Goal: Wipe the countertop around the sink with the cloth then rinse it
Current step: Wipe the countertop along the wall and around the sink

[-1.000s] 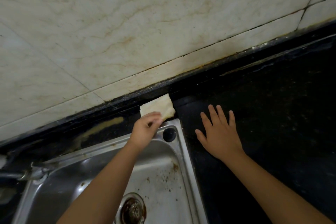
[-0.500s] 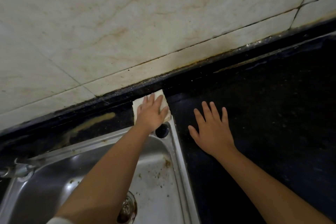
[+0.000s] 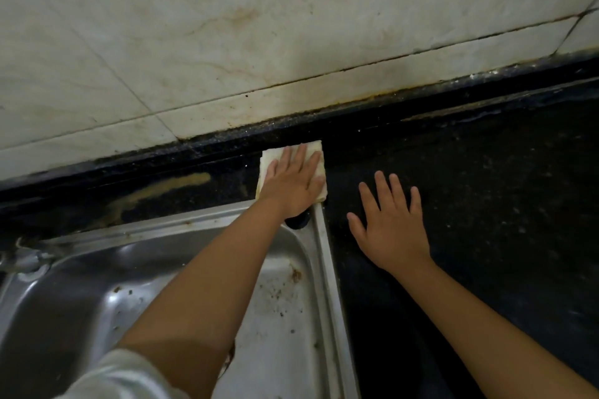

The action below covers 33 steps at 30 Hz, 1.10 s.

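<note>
The left hand (image 3: 293, 186) lay flat on a pale folded cloth (image 3: 269, 161), its fingers straight and spread over the fabric, pressing it down without curling round it. The cloth sat on the dark worktop (image 3: 486, 204) at the far right corner of the steel sink (image 3: 321, 269), in the narrow strip between the sink's rim and the black upstand below the wall. The cloth's far edge reached almost to that upstand, and its near corner touched or overlapped the sink rim. The left forearm crossed above the basin, with a white sleeve (image 3: 123, 376) showing at the lower edge.

The right hand (image 3: 392, 230) rested palm down on the worktop just beside the sink's right rim, fingers straight and slightly fanned, holding nothing. It was near the cloth but apart from it.

A round dark hole (image 3: 297, 221) showed in the sink's corner, partly under the left wrist. Brown specks and stains marked the basin floor. A tan smear (image 3: 171, 183) lay on the worktop strip behind the sink, to the left of the cloth. Veined marble wall tiles (image 3: 259, 26) with dark, grimy joints filled the upper part of the view.
</note>
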Motion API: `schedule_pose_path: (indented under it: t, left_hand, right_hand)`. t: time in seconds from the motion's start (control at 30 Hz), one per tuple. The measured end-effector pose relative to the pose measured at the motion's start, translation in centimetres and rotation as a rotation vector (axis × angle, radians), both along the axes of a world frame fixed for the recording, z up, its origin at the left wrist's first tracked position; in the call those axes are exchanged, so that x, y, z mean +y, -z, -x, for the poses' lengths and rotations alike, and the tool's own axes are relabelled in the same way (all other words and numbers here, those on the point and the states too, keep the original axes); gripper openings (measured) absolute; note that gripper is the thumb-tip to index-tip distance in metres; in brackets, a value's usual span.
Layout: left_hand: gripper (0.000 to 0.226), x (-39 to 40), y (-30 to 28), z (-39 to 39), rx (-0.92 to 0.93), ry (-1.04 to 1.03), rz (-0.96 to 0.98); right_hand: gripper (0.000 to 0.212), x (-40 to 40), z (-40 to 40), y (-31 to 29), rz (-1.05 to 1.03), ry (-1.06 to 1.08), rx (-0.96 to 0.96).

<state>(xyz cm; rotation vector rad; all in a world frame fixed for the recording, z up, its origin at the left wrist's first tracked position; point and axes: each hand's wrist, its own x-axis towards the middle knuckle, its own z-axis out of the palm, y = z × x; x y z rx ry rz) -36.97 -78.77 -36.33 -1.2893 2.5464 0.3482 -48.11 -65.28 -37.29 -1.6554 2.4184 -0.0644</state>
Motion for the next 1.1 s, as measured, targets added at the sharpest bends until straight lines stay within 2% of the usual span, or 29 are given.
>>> schedule_pose_path:
  t: [0.23,0.4,0.47,0.57,0.6,0.77,0.9,1.0,1.1]
  left_hand:
    - [0.054,-2.8,-0.4,-6.3,-0.008,-0.084,-0.02]
    - [0.055,-3.2,-0.5,-8.0,-0.029,-0.087,-0.019]
    - [0.055,-3.3,-0.6,-7.9,-0.016,-0.078,-0.013]
    - [0.055,-2.8,-0.6,-7.6,-0.014,-0.091,-0.032]
    - [0.054,-2.5,-0.6,-7.3,-0.016,-0.087,-0.041]
    - [0.052,-0.5,-0.5,-3.4,-0.004,-0.009,-0.046]
    - [0.053,0.0,-0.3,-0.2,0.014,-0.014,-0.057]
    - [0.053,-0.3,-0.1,-0.6,0.028,0.009,-0.067]
    - [0.052,-1.0,0.0,-2.6,0.042,0.017,-0.046]
  right_hand:
    - [0.094,0.2,0.1,-0.3,-0.037,-0.032,-0.045]
    - [0.097,0.3,0.2,-0.2,-0.034,-0.033,-0.059]
    - [0.093,0.1,0.1,-0.7,-0.047,-0.023,-0.057]
    - [0.064,0.2,0.0,-1.0,-0.084,-0.012,-0.041]
    - [0.061,0.1,0.0,-1.0,-0.09,-0.008,-0.04]
    - [0.062,0.2,0.0,-1.1,-0.099,-0.005,-0.045]
    - [0.073,0.2,0.0,-0.9,-0.052,0.009,-0.053]
    - [0.06,0.2,0.1,-0.9,-0.069,0.008,-0.034]
    - [0.06,0.2,0.0,-1.2,-0.064,0.014,-0.032]
